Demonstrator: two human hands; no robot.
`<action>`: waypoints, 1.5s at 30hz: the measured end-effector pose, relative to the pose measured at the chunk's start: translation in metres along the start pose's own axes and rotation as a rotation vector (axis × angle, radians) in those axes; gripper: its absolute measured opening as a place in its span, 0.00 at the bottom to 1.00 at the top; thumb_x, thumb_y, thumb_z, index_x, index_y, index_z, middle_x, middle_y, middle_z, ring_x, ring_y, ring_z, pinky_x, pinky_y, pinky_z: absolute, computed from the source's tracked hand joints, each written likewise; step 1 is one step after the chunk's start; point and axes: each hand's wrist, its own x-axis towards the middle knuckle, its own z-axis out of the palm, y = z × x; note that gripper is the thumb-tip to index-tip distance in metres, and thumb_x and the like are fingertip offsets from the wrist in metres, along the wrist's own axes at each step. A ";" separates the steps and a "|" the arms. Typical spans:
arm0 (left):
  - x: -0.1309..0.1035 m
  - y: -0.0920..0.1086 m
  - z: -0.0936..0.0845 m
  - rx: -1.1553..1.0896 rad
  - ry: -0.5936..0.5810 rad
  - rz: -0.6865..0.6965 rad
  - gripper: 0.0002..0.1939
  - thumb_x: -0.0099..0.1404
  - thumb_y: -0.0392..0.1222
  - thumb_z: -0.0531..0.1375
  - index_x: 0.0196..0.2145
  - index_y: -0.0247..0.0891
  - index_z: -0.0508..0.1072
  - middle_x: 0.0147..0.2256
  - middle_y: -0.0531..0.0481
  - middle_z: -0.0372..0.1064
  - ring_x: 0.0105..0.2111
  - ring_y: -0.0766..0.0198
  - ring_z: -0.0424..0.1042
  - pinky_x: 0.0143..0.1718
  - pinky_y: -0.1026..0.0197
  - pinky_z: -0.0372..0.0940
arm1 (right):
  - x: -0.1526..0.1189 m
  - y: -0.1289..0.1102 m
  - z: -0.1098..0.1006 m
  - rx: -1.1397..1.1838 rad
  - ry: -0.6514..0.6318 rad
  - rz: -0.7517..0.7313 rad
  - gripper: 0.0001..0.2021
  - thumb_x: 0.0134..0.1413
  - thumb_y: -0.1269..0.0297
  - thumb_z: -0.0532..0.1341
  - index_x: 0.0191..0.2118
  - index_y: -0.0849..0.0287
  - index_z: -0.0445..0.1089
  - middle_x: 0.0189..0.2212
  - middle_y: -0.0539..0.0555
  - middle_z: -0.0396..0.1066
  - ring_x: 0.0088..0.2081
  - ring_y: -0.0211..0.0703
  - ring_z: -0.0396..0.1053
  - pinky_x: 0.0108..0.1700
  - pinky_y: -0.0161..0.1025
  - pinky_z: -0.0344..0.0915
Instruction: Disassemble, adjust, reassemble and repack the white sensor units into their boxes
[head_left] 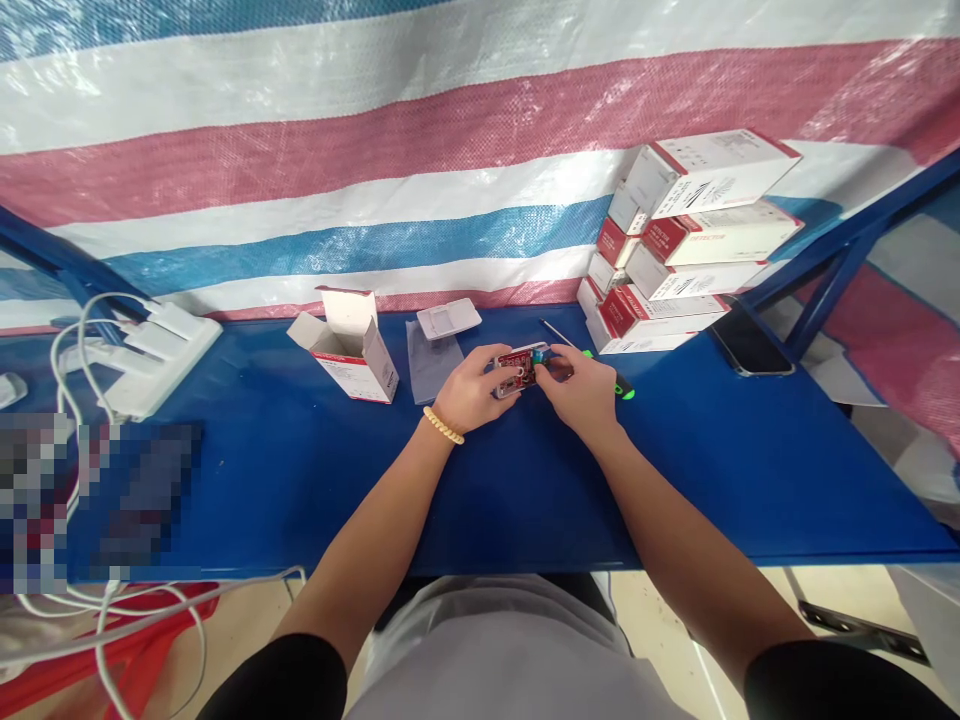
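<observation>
Near the middle of the blue table, my left hand grips the left side of a small device with a red circuit board showing. My right hand has its thumb and fingers closed on the device's right end, by a blue part. Behind my hands lies a white plastic cover, next to a clear plastic bag. A screwdriver with a black and green handle lies partly hidden behind my right hand.
An open white and red box stands left of my hands. Several boxes are stacked at the back right, beside a phone. A white power strip with cables is at the left. The blue table has frame bars at both sides.
</observation>
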 end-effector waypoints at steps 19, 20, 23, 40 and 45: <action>0.001 0.001 -0.004 0.041 0.145 0.084 0.14 0.57 0.47 0.66 0.40 0.38 0.74 0.46 0.41 0.69 0.43 0.59 0.74 0.43 0.57 0.75 | 0.005 -0.002 -0.011 0.194 -0.049 -0.077 0.17 0.49 0.63 0.61 0.46 0.58 0.74 0.36 0.56 0.75 0.31 0.42 0.72 0.29 0.39 0.71; 0.002 0.001 -0.003 0.041 0.151 0.092 0.15 0.57 0.47 0.67 0.39 0.38 0.74 0.45 0.41 0.69 0.43 0.59 0.75 0.43 0.58 0.75 | 0.006 -0.002 -0.012 0.177 -0.048 -0.080 0.16 0.49 0.63 0.62 0.45 0.58 0.75 0.35 0.55 0.75 0.31 0.42 0.72 0.30 0.39 0.72; 0.002 0.002 -0.002 0.045 0.152 0.099 0.15 0.57 0.47 0.67 0.39 0.38 0.74 0.45 0.41 0.69 0.42 0.59 0.75 0.41 0.58 0.75 | 0.005 -0.004 -0.012 0.156 0.004 -0.052 0.14 0.48 0.63 0.63 0.42 0.57 0.76 0.34 0.55 0.76 0.31 0.43 0.72 0.33 0.41 0.73; 0.007 0.005 -0.006 -0.127 0.279 0.094 0.18 0.53 0.47 0.70 0.40 0.39 0.73 0.45 0.42 0.69 0.41 0.59 0.75 0.41 0.56 0.75 | 0.011 -0.010 -0.014 0.973 -0.380 0.531 0.22 0.41 0.46 0.69 0.36 0.59 0.73 0.30 0.52 0.73 0.27 0.40 0.70 0.22 0.39 0.72; 0.004 -0.002 -0.013 -0.159 0.086 -0.033 0.17 0.53 0.48 0.69 0.37 0.38 0.73 0.45 0.41 0.69 0.43 0.58 0.75 0.45 0.54 0.73 | 0.008 -0.015 -0.015 0.925 -0.353 0.526 0.23 0.37 0.47 0.71 0.35 0.59 0.71 0.26 0.50 0.74 0.24 0.40 0.71 0.22 0.38 0.73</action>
